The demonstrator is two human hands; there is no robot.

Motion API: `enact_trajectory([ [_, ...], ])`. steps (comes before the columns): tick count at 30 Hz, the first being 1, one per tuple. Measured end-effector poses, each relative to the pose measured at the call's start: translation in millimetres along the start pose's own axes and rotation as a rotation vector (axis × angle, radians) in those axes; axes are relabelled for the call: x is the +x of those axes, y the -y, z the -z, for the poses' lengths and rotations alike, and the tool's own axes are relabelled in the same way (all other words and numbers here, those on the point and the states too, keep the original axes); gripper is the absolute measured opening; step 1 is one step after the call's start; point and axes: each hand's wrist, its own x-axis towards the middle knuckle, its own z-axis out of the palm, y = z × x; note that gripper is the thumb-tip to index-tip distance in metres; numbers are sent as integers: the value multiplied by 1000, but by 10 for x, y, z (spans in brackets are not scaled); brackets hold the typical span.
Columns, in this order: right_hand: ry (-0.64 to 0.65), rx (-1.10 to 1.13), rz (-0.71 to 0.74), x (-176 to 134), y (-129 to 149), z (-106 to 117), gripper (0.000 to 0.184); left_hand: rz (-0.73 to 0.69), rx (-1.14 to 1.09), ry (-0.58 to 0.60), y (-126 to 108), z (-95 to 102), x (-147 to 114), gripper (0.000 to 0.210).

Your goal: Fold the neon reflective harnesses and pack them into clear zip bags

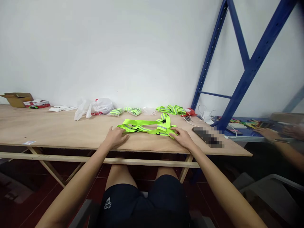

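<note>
A neon-yellow reflective vest made of straps with grey stripes and black buckles lies spread on the wooden table in front of me. My left hand is at its left end, fingers on the strap loop and thumb on the near side. At the right end, my right hand has its fingers and thumb around the strap edge. Both hands rest low, close to the tabletop. The fingertips under the straps are partly hidden.
Behind the vest lie packed reflective bundles, a loose strap pile and a white plastic bag. A cardboard box stands far left. A blurred-out dark object, cables and a blue rack post are right. Another person's hand is beyond.
</note>
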Motion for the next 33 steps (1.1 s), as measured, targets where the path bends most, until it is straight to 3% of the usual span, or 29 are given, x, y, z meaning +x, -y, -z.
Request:
enact_trajectory([
  [3, 102, -234, 92, -2, 74, 26, 36, -76, -53, -223, -172, 15, 69, 36],
  [6, 67, -331, 232, 132, 145, 91, 23, -240, -134, -346, -406, -19, 290, 32],
  [10, -146, -329, 404, 479, 363, 279, 20, -302, -235, -297, -760, -53, 778, 64],
  [13, -173, -369, 394, 732, 630, 449, 23, -340, -396, -216, -1013, 15, 1121, 80],
  [17, -94, -393, 267, 935, 918, 621, 26, -351, -501, -230, -1243, 186, 1375, 45],
  [19, -88, -286, 205, 979, 969, 664, 32, -332, -468, -289, -1257, 244, 1414, 31],
  [22, -55, 21, 80, 999, 952, 653, 43, -315, -497, -388, -1158, 250, 1402, 32],
  [26, 113, 407, -70, 977, 892, 519, 50, -276, -593, -414, -1008, 198, 1344, 22],
  [33, 170, 575, -9, 877, 905, 402, 56, -190, -569, -571, -1011, 296, 1274, 21],
])
